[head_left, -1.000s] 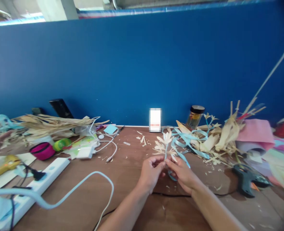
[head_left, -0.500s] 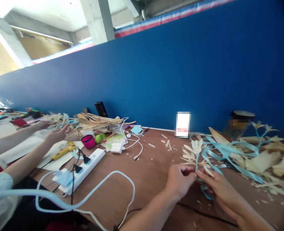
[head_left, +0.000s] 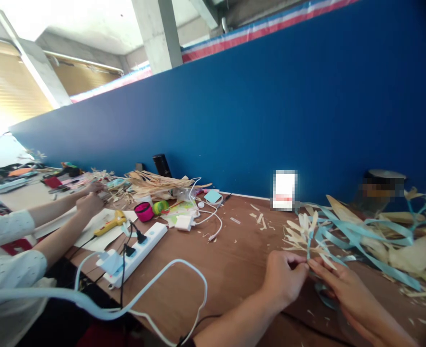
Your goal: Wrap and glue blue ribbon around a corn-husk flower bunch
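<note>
The left hand [head_left: 284, 279] and the right hand [head_left: 339, 286] meet low down, right of the middle, just above the brown bench [head_left: 234, 255]. They hold a little flower [head_left: 299, 236] made of dry, pale leaf strips. Its thin blue stem [head_left: 309, 246] goes down from the petals to the place where the hands come together.

The left arm [head_left: 242, 313] slants up and to the right from the bottom edge. The left hand's back is up and its fingers are curled in. Its thumb and first finger are pinched close on the stem, with no wide gap.

The right arm [head_left: 382, 313] slants up and to the left from the bottom right corner. Its fingers point to the left hand. The thumb and first finger are nearly together, pinching the stem right beside the left ones. I cannot tell what the other right fingers do underneath.

A loop of blue ribbon [head_left: 326, 296] hangs under the right hand. More blue ribbons [head_left: 375, 250] lie in a tangle behind it, near dry leaves [head_left: 408, 253]. A black cord [head_left: 307, 324] runs below both hands. Behind the flower, a bright white screen [head_left: 284, 190] stands near the blue wall [head_left: 234, 120].
</note>
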`<state>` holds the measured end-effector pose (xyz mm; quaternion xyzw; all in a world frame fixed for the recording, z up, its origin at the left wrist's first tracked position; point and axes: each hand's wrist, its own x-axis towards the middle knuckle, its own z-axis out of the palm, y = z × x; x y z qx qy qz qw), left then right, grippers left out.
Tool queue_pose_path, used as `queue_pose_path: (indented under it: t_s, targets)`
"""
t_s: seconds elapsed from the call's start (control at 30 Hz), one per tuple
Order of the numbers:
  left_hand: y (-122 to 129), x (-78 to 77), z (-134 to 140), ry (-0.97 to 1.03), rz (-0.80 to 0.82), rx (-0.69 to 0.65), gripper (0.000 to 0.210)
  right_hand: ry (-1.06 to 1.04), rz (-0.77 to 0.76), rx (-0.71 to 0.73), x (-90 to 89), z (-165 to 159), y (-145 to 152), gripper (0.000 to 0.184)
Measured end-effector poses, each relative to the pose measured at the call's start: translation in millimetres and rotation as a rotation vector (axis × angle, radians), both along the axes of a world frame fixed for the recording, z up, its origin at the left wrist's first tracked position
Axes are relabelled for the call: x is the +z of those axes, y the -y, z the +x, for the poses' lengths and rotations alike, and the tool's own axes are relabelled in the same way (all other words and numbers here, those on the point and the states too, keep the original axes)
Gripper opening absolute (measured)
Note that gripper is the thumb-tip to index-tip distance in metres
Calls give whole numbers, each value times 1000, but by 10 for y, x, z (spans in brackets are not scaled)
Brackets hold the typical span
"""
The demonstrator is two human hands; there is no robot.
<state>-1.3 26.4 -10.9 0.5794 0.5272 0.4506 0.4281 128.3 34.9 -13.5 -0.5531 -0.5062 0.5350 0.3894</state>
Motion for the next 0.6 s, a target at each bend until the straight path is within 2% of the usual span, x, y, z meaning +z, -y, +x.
queue_pose_path:
  t_s: [0.2,0.4,0.6]
  targets:
    - [-59,-36,22,-8,-39,-5,28,53,-4,-6,-75,73,-66,32]
    - [-88,42,-30,-50,-47,-39,28,83,-10,-36,-145,105,-130,37]
    - [-179,-22,1,-28,-142,-49,31,334,241,-67,-296,196,-202,23]
